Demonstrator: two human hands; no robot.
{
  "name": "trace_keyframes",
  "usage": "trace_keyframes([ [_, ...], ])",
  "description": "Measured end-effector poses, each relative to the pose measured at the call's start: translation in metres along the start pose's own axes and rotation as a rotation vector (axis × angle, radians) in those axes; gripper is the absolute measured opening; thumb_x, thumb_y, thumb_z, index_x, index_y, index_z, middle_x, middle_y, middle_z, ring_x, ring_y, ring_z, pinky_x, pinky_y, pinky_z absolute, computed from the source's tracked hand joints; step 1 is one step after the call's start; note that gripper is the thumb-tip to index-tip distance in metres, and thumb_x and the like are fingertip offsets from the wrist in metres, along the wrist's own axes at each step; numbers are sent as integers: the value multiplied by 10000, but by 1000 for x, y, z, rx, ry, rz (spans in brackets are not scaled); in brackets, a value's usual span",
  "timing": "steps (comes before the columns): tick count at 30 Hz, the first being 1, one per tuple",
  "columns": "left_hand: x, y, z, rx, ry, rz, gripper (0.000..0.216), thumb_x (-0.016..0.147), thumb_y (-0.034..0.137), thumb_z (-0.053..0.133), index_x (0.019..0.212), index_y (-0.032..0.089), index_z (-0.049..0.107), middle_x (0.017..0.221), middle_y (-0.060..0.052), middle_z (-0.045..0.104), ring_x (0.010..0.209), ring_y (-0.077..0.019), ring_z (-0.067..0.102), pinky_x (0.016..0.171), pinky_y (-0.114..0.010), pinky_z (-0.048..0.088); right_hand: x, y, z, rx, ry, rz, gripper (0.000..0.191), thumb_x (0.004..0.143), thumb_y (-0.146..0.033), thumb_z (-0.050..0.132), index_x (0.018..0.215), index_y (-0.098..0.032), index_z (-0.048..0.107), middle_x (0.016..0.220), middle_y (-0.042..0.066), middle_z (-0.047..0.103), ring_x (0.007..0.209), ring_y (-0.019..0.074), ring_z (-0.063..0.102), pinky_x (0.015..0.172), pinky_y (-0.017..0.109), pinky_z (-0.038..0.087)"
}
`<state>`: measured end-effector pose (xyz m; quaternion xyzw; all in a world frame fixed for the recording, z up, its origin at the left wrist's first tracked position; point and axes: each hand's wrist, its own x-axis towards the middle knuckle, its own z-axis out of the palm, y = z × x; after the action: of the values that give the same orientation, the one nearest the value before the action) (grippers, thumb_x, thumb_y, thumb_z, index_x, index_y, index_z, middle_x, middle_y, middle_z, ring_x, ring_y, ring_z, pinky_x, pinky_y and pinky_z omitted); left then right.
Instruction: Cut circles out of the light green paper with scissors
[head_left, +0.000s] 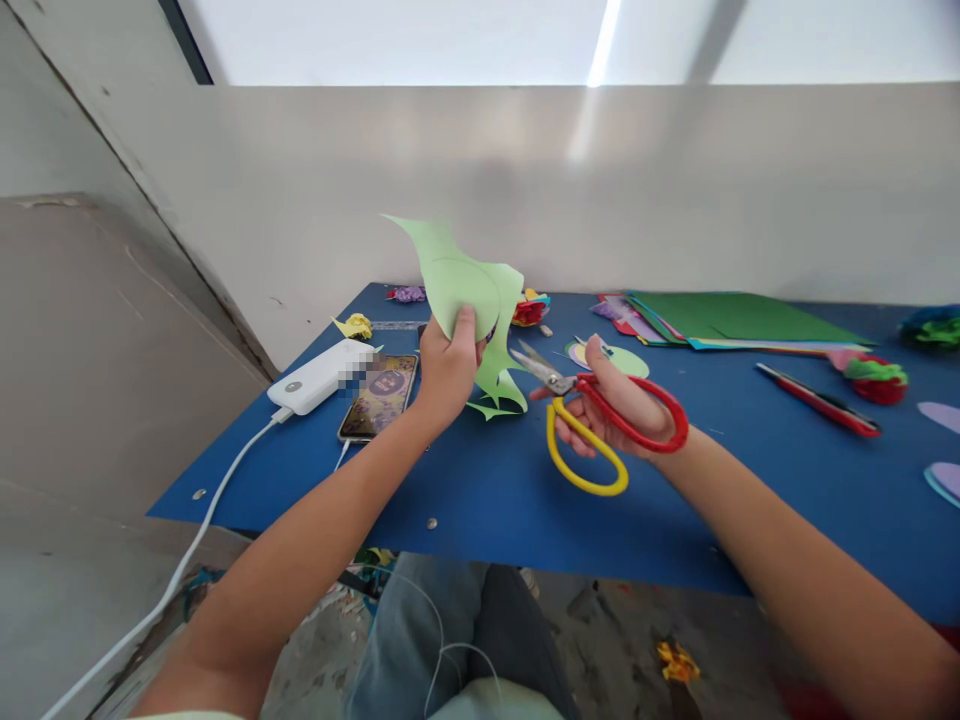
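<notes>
My left hand [452, 365] pinches a light green paper sheet [459, 272] above the table, thumb in front. The sheet has curved cut edges, a drawn curved line, and a narrow strip hanging at its lower right. In my right hand [626, 400] is a pair of scissors [553, 380] with one red and one yellow handle loop. Their blades point left toward the hanging strip and look slightly parted. Whether the blades touch the paper, I cannot tell. Behind my right hand lie pale oval paper pieces [628, 362] on the table.
On the blue table [495, 500], a white power bank [319, 378] with a cable and a phone [381, 398] lie left. Coloured paper sheets [742, 315] are stacked at the back right, near a red cutter or pen [817, 400] and a crumpled paper flower [877, 380]. A wall rises behind.
</notes>
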<state>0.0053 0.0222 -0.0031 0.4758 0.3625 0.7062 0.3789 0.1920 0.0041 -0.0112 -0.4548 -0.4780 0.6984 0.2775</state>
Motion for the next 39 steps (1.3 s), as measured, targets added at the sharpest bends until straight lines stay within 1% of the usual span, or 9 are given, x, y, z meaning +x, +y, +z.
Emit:
trace_keyframes([
  [4,0,-2,0,22,-4,21,389,817,505,638,649,199,467,461,55,423,379,-68,363,371,-219,302,10,3,-2,201,151,-329,403,758,-553,674,880,-171,636,666,47,666,560,154,642,473,254,525],
  [8,-1,-2,0,20,-48,17,402,827,508,625,637,196,458,462,56,423,377,-65,374,358,-212,297,20,7,-6,212,300,-486,397,563,-367,868,783,-173,600,754,40,666,684,162,672,512,230,512],
  [12,-3,0,1,25,-56,2,385,842,482,616,640,191,465,461,55,434,374,-64,376,354,-209,297,18,9,-3,-61,371,-587,478,548,-411,859,791,-192,511,766,36,675,711,193,672,548,275,494],
  [18,-5,5,1,45,-68,-1,393,848,472,613,624,187,462,467,49,430,377,-60,375,365,-207,302,20,23,-4,-741,778,-814,332,800,-456,652,953,-215,481,724,39,722,637,218,676,700,359,497],
  [23,-3,-5,-2,102,-92,62,396,825,547,604,684,193,495,483,44,446,407,-74,405,390,-216,333,32,30,-10,-857,924,-779,360,824,-444,582,1061,-188,492,634,26,690,606,254,680,622,344,484],
  [27,0,-14,-5,139,-111,83,378,848,556,564,732,200,515,499,44,455,422,-80,424,411,-220,347,30,33,-6,-849,924,-770,416,733,-470,664,997,-189,506,648,31,677,620,254,660,623,348,481],
  [31,1,-16,-5,169,-93,122,350,871,527,543,744,202,521,514,42,469,431,-83,434,418,-220,350,29,37,0,-833,741,-628,245,801,-416,600,711,-205,512,524,16,597,545,214,614,640,362,481],
  [35,-1,-13,-5,214,-109,120,352,892,513,512,742,194,526,502,42,471,422,-83,428,413,-222,341,32,38,1,-436,461,-542,341,771,-494,673,822,-188,531,635,15,624,551,168,619,552,300,495],
  [39,-2,-10,-3,160,-103,68,330,893,482,527,734,193,521,481,53,455,403,-79,411,409,-224,343,28,36,4,-46,221,-598,503,739,-676,621,771,-195,480,621,-35,490,453,79,441,414,213,347],
])
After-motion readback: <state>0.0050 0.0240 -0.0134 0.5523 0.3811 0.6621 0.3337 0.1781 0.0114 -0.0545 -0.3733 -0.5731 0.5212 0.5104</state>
